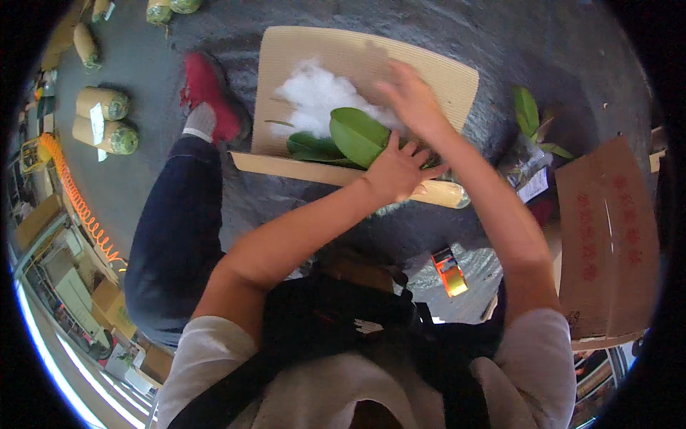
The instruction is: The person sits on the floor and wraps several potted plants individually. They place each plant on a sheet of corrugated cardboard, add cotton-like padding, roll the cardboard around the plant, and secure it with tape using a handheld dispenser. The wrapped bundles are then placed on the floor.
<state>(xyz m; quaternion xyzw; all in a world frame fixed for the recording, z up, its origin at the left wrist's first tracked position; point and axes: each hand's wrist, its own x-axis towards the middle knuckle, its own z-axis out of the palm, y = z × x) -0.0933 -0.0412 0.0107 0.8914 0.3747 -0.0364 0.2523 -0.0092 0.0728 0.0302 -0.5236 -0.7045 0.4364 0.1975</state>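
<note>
A sheet of corrugated cardboard (343, 48) lies on the dark ground before me, its near edge folded up. White fluffy stuffing (316, 91) rests on it, beside a plant with broad green leaves (359, 134). Fingers spread, my left hand (399, 169) presses on the plant's right end at the near edge of the sheet. My right hand (412, 99), blurred, is raised over the sheet's right part with its fingers apart, just right of the stuffing. Whether it touches anything cannot be told. Part of the plant is hidden under my left hand.
Rolled cardboard bundles (102, 103) lie at the left, near an orange coiled hose (80, 201). A bagged leafy plant (528, 155) and a large cardboard box (605, 241) stand at the right. A roll of tape (450, 272) lies near my body. My shoe (209, 96) is left of the sheet.
</note>
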